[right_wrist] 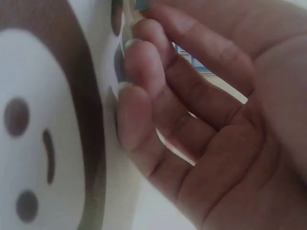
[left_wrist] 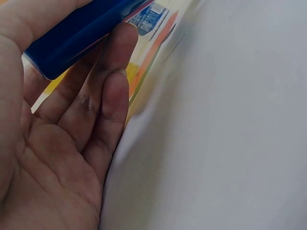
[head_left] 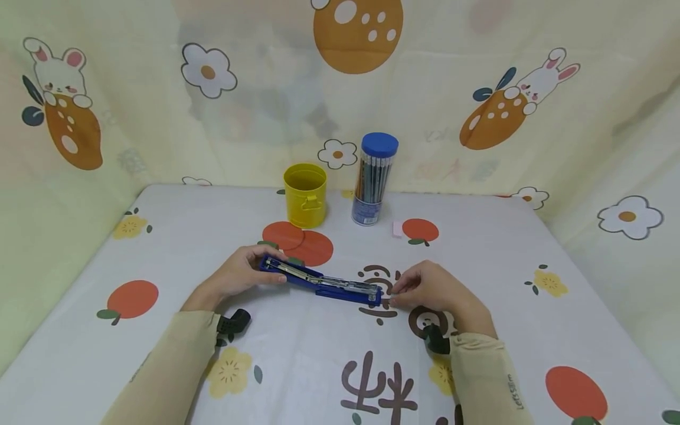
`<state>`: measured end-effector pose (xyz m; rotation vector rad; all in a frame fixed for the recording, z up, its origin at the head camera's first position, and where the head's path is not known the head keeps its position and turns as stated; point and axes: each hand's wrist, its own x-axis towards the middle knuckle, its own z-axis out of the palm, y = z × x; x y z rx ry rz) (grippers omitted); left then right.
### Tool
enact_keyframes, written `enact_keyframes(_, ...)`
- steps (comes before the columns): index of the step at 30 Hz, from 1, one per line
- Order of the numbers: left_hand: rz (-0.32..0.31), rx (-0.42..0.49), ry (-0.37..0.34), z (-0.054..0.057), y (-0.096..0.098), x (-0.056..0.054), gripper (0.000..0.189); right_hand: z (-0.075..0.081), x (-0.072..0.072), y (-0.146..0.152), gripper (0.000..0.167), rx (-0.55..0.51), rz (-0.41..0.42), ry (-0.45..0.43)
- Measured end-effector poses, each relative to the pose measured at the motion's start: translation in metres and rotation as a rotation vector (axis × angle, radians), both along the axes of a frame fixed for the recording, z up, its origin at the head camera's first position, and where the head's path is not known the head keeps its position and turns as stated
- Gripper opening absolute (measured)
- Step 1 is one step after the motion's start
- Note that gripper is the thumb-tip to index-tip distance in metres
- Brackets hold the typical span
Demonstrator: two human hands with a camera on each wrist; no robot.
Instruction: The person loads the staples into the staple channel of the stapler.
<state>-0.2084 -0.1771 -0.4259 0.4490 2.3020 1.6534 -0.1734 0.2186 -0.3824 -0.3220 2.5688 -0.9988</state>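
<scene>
My left hand (head_left: 244,273) grips one end of a dark blue stapler (head_left: 347,297). The stapler is spread out nearly straight, its metal inner parts facing up. In the left wrist view the blue body (left_wrist: 81,38) lies between thumb and fingers. My right hand (head_left: 432,291) is just beyond the stapler's right end, thumb and forefinger close together. A small teal piece (right_wrist: 141,4) shows at those fingertips in the right wrist view, mostly cut off by the frame edge, so its kind is unclear. The other right fingers (right_wrist: 136,115) are bent near the tablecloth.
A yellow bucket (head_left: 305,203) stands toward the back of the table. To its right is a clear tube of pencils (head_left: 372,177) with a blue lid. Beside the tube lies a small pink piece (head_left: 397,229). A patterned cloth (head_left: 297,366) covers the table.
</scene>
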Motion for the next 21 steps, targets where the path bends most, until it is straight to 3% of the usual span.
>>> enact_keyframes(6, 0.004, 0.006, -0.01, -0.001, 0.0, -0.001, 0.042, 0.002, -0.003, -0.011, 0.014, -0.083, -0.021, 0.086)
enact_keyframes(11, 0.004, 0.01, -0.012, -0.003, 0.0, 0.0, 0.042, 0.001, -0.004, -0.026, 0.015, -0.118, 0.02, 0.135)
enact_keyframes(21, 0.0, 0.012, -0.003, 0.0, -0.001, 0.002, 0.041, -0.001, -0.002, -0.044, 0.013, -0.107, 0.053, 0.139)
